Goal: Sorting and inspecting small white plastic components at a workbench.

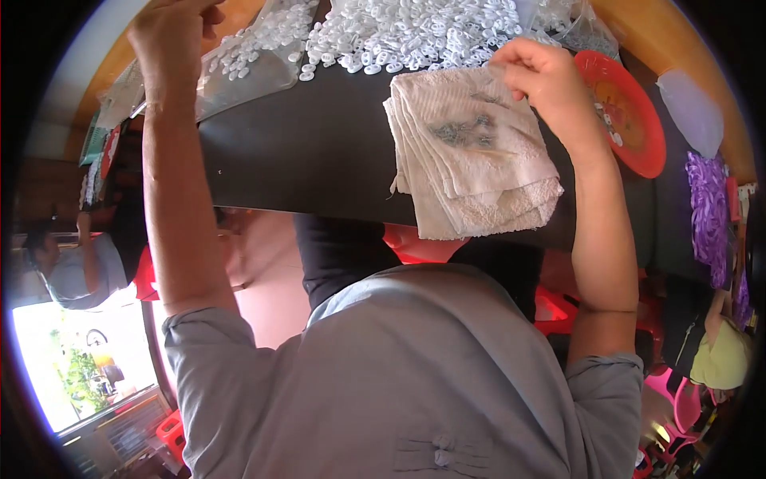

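One folded beige cloth point(479, 180) lies at the near edge of one dark table point(303, 152), with one right hand point(542, 76) at its far right corner, fingers bent; whether that hand grasps anything cannot be determined. One round red tray point(649, 132) sits right of this hand; one pile of white oval pieces point(415, 32), too numerous to count, extends beyond the cloth, cut off above. One left hand point(177, 28), fingers curled, is partly cut off, its grip indeterminable.
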### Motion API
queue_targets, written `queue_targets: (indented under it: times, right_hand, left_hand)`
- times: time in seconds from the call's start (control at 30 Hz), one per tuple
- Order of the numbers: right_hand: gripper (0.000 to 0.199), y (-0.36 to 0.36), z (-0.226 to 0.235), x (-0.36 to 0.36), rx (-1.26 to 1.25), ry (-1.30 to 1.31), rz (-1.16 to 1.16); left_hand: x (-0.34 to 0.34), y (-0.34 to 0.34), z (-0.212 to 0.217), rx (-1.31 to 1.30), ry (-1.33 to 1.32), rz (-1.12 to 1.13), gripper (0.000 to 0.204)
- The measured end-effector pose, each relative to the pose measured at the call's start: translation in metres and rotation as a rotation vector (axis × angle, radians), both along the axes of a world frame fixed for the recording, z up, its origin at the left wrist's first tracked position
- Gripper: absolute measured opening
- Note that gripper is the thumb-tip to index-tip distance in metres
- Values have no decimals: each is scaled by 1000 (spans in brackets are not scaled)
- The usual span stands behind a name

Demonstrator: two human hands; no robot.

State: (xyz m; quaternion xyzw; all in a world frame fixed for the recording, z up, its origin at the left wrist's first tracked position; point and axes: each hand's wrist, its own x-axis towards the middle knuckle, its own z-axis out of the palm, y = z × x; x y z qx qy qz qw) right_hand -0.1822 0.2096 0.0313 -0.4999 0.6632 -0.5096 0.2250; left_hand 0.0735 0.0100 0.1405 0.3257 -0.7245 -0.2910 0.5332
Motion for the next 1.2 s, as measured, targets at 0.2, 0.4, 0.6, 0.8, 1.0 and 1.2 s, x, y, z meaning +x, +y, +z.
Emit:
queue_targets:
  times: [0.2,0.4,0.6,0.8,1.0,1.2]
  right_hand:
    - [14,0,-19,1,-49,836,-13]
    - [10,-5,-26,-7,20,926,-67]
    - [13,-8,-30,-3,18,980,-46]
    - [10,-8,-32,-7,112,925,-69]
    - [8,-7,-31,-15,83,825,-10]
    - [13,-6,-21,-11,11,702,-62]
  left_hand:
    - [-29,29,-42,-190,93,-134,17]
    - [-79,44,-111,-107,-323,-474,14]
    - [-126,25,-147,-360,-570,-420,17]
    - [-143,29,-146,-338,-859,-439,16]
    - [-144,26,-147,-314,-858,-452,14]
    - [-142,23,-144,-274,-809,-463,10]
